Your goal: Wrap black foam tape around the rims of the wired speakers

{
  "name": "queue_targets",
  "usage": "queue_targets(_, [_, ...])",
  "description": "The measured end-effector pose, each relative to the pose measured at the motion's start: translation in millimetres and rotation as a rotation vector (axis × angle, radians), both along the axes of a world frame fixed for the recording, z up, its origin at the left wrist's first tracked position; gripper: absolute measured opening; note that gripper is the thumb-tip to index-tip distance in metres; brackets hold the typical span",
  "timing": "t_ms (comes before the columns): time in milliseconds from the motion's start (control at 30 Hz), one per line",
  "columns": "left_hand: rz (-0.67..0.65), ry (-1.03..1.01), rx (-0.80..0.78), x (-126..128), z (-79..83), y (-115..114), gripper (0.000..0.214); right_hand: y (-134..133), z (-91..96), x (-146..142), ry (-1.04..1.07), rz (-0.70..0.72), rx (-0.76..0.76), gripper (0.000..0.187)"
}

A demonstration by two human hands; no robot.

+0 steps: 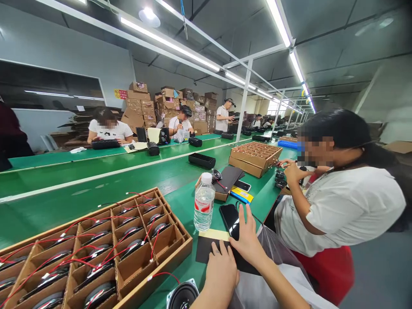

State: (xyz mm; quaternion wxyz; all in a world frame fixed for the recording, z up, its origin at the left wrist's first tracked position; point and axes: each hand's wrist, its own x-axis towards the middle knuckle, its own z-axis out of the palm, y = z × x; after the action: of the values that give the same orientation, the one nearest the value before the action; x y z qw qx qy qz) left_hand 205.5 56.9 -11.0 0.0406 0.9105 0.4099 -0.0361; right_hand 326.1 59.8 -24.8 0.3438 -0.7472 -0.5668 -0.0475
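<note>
My left hand (222, 268) lies over a black sheet (203, 255) with a pale yellow edge, its fingers stretched out and touching the sheet. Just to the right, my right hand (249, 238) is raised, with fingers apart and nothing visible between them. A black phone (228, 216) lies just beyond my fingers. Below my left hand, a loose round speaker (183, 297) in a square frame rests on the green bench. A clear water bottle (204, 204) stands beyond the sheet. A grey plastic bag (273, 244) is under and beside my right forearm.
A divided cardboard box (189, 244) at left holds several speakers with red wires. Beyond the bottle are a dark carton (228, 178), a yellow packet (242, 195) and another box (246, 165). A co-worker (341, 206) sits close on the right; others sit across the green bench.
</note>
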Motion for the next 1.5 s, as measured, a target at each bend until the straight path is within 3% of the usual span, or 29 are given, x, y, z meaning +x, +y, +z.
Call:
queue_targets(233, [0.076, 0.032, 0.026, 21.8, 4.1, -3.2, 0.047, 15.4, -0.7, 10.2, 0.047, -0.049, 0.043, 0.113])
queue_targets(400, [0.08, 0.04, 0.022, 27.3, 11.5, -2.7, 0.049, 19.4, 1.6, 13.2, 0.08, -0.014, 0.071, 0.11])
queue_targets(567, [0.024, 0.02, 0.022, 15.8, 29.4, 0.9, 0.052, 17.5, 14.7, 45.7, 0.149, -0.026, 0.169, 0.092])
queue_targets(733, [0.009, -0.071, 0.014, -13.5, 58.0, 12.8, 0.027, -4.2, 21.1, 73.2, 0.225, -0.047, 0.291, 0.077])
queue_targets(833, [0.029, -0.133, 0.013, -31.3, 69.2, 19.2, 0.019, -19.2, 29.5, 77.2, 0.251, -0.109, 0.466, 0.053])
queue_targets(933, [0.056, -0.237, 0.026, -43.9, 78.0, 26.1, 0.012, -30.3, 51.8, 78.2, 0.263, -0.128, 0.654, 0.038])
queue_targets(1000, [0.095, -0.373, 0.073, -48.2, 86.5, 35.6, 0.021, -36.3, 71.0, 75.5, 0.281, -0.059, 0.733, 0.042])
queue_targets(1067, [0.161, -0.548, 0.153, -49.5, 97.1, 50.7, 0.051, -42.2, 87.6, 68.8, 0.266, -0.057, 0.8, 0.047])
queue_targets(1167, [0.253, -0.762, 0.208, -47.3, 109.9, 78.3, 0.103, -52.2, 98.8, 56.0, 0.188, -0.227, 0.863, 0.043])
queue_targets(1233, [0.27, -0.823, 0.141, -44.7, 112.1, 92.7, 0.111, -58.8, 96.2, 50.9, 0.198, -0.313, 0.876, 0.039])
queue_targets(1400, [0.259, -0.826, -0.072, -38.0, 102.2, 98.7, 0.053, -69.5, 77.5, 54.4, 0.3, -0.327, 0.991, 0.034])
queue_targets(1500, [0.275, -0.852, -0.103, -34.9, 99.4, 92.4, 0.047, -74.5, 74.0, 55.2, 0.35, -0.26, 1.049, 0.031])
